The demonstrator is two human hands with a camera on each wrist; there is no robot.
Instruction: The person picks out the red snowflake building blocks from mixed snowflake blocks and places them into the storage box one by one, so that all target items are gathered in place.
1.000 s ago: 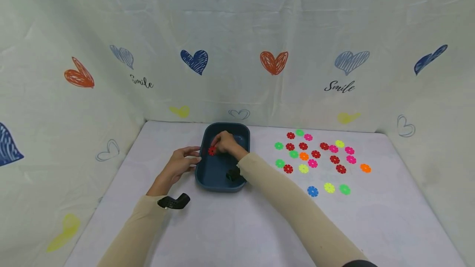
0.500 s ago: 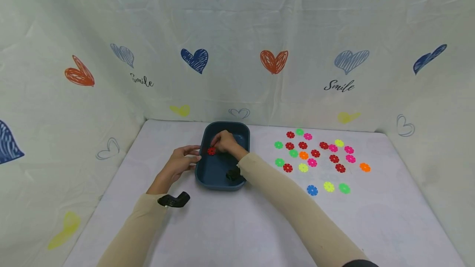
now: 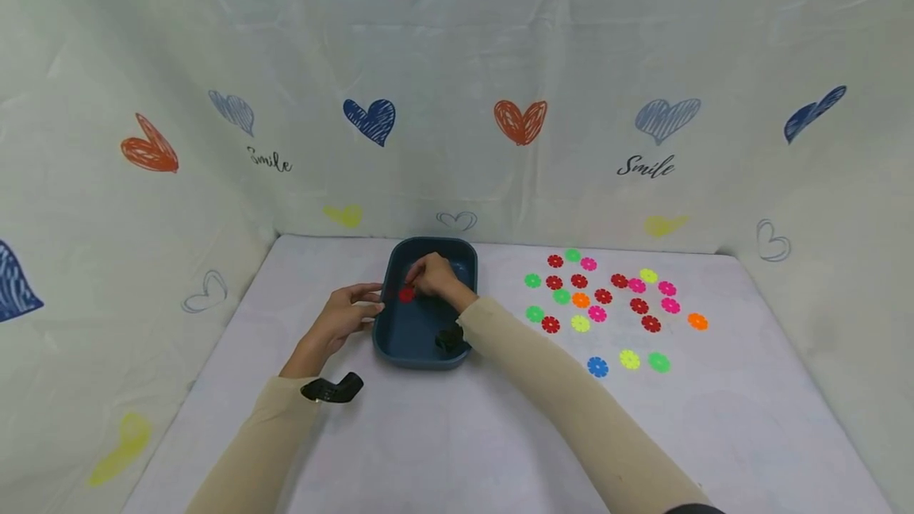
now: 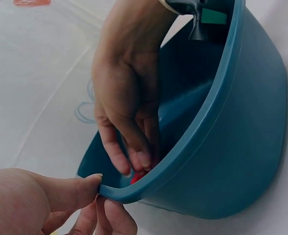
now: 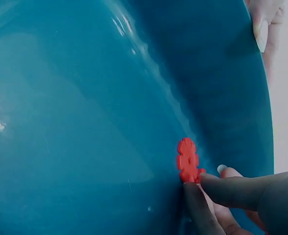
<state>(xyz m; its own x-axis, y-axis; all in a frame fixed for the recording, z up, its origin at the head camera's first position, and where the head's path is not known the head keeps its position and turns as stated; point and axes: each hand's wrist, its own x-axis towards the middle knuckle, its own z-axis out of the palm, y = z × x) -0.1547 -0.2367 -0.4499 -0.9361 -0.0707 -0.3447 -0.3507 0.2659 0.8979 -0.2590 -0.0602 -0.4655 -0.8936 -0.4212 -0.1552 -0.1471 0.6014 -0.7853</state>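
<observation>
A blue plastic tub (image 3: 421, 359) stands on the white table at the middle left. My left hand (image 3: 343, 317) pinches its left rim, thumb on the inside and fingers below the edge in the left wrist view. Inside the tub, my right hand (image 3: 434, 276) pinches a red flower-shaped disc (image 5: 187, 160) between thumb and fingertips. The right wrist view has the disc close to the tub's floor, near the side wall. A second bit of red shows right at the fingertips there, partly hidden by them.
Several loose flower-shaped discs lie on the table right of the tub, among them a blue disc (image 3: 597, 366), an orange disc (image 3: 697, 321) and a green disc (image 3: 659, 362). A white cloth wall (image 3: 443, 38) with printed hearts stands behind.
Both hands stay almost in place. The red disc has turned slightly in my right fingers, and the whole head view has shifted a little.
</observation>
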